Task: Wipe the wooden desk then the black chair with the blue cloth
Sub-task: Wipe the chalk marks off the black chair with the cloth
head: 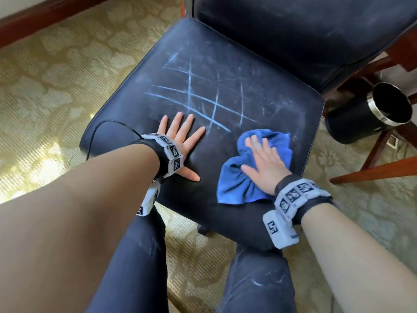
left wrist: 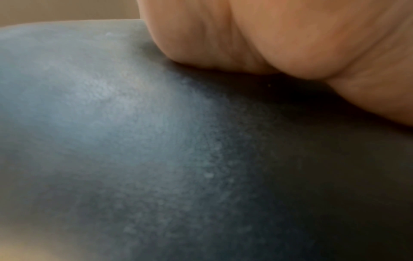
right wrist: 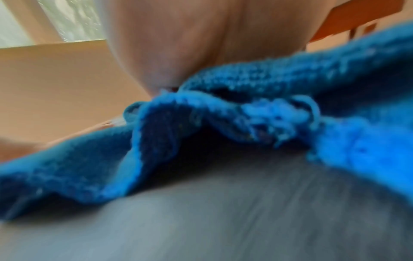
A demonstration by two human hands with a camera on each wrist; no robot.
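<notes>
The left hand (head: 180,141) lay flat, fingers spread, on the black chair (head: 225,71) seat, holding nothing; the right hand (head: 262,164) pressed straight-fingered on the bunched blue cloth (head: 234,184) at the seat's front right, beside pale blue chalk lines (head: 203,100); a black waste bin (head: 370,114) lay tipped on the carpet (head: 56,86), its interior dark.

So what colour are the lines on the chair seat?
Pale blue lines, a chalky grid on the black seat; clearest in the head view.

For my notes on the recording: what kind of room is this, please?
Probably a hotel room or office: patterned carpet, a black padded chair with wooden frame, and a small black waste bin beside it.
</notes>
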